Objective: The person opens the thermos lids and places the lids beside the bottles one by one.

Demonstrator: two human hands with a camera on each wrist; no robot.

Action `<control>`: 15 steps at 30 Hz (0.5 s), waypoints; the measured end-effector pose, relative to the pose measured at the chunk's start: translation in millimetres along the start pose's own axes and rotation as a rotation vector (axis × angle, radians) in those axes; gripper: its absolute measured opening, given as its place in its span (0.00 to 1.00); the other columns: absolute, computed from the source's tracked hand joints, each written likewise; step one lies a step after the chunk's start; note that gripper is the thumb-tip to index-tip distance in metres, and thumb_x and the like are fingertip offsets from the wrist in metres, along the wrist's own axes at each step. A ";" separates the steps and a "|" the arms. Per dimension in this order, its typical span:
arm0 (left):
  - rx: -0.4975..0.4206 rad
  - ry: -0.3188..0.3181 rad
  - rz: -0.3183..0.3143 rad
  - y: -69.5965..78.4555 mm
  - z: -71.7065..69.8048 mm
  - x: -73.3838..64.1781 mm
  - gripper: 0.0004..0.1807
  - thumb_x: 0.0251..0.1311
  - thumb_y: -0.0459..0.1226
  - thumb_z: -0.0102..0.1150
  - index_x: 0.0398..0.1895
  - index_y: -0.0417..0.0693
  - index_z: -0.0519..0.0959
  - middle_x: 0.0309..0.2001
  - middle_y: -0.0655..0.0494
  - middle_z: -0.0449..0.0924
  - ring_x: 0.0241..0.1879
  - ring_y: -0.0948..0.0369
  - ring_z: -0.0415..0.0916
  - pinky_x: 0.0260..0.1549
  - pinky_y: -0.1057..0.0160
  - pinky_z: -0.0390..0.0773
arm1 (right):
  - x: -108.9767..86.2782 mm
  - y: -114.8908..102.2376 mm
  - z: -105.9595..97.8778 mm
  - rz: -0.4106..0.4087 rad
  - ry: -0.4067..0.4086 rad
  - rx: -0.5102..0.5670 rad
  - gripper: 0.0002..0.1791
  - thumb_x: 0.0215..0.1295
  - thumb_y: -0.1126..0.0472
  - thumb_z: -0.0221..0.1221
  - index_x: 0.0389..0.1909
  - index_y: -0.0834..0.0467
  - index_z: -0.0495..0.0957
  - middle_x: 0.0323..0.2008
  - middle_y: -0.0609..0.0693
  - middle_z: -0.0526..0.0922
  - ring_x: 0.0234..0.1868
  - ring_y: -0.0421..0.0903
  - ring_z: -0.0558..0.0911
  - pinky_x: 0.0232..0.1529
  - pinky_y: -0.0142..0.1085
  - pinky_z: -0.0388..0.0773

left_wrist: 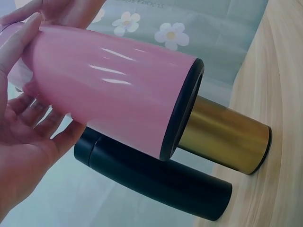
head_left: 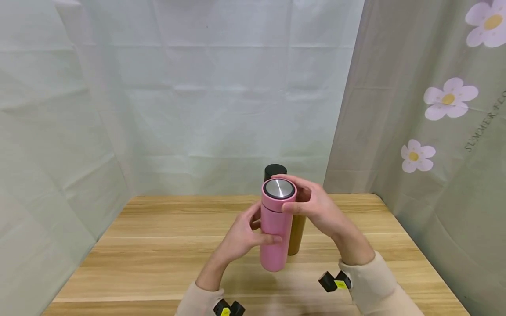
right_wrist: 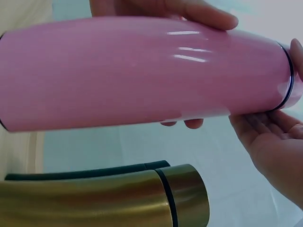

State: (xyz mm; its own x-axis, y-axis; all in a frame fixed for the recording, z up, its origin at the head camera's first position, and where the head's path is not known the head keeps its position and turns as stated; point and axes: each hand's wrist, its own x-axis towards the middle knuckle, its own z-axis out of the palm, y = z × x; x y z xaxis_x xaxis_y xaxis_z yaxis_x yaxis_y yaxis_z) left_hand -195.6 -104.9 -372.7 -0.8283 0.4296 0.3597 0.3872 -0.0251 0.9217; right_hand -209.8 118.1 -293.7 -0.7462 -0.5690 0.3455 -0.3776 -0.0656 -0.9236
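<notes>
I see a gold bottle (left_wrist: 227, 135) and black bottle (left_wrist: 158, 179) on the desk (head_left: 166, 259), partly hidden behind the elevated pink bottle (head_left: 275, 223): lid (head_left: 279, 188) up, long axis near-vertical, fingers of left hand (head_left: 241, 235) and right hand (head_left: 321, 208) gripping it.

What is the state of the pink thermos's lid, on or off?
On: the lid sits atop the pink thermos, with only a dark ring between them; how tightly, I cannot tell.

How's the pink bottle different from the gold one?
The pink bottle is glossy; the gold bottle has a metallic sheen. The left hand and right hand hold the pink bottle off the table, while the gold bottle stands on it. Both are tall, capped cylinders.
</notes>
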 end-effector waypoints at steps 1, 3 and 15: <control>-0.004 -0.003 -0.001 0.0 0.1 0.0 0.40 0.54 0.38 0.79 0.71 0.59 0.72 0.60 0.54 0.79 0.58 0.52 0.80 0.59 0.47 0.78 | -0.4 0.0 -0.2 0.004 -0.004 0.005 0.34 0.67 0.56 0.70 0.73 0.55 0.72 0.59 0.58 0.83 0.57 0.56 0.83 0.58 0.46 0.81; -0.006 0.001 -0.002 0.2 0.5 0.3 0.40 0.55 0.39 0.79 0.71 0.59 0.72 0.60 0.54 0.79 0.58 0.52 0.80 0.59 0.47 0.78 | -1.5 -0.6 0.9 0.012 0.000 0.003 0.36 0.68 0.54 0.69 0.74 0.54 0.70 0.61 0.57 0.82 0.59 0.56 0.82 0.59 0.45 0.80; 0.093 0.133 -0.018 4.9 6.1 0.0 0.40 0.53 0.40 0.80 0.70 0.61 0.72 0.60 0.60 0.80 0.58 0.57 0.78 0.60 0.46 0.76 | -8.2 0.9 26.2 -0.008 0.228 -0.149 0.41 0.66 0.49 0.71 0.77 0.51 0.66 0.66 0.51 0.78 0.65 0.51 0.79 0.64 0.47 0.77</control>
State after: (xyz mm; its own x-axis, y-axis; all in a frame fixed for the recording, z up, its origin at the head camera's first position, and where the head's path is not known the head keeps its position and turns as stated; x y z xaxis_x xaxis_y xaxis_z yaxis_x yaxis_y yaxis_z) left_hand -191.2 -99.5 -369.1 -0.8796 0.3054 0.3647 0.4022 0.0680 0.9130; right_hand -189.6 101.2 -301.7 -0.8407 -0.3685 0.3968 -0.4479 0.0614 -0.8920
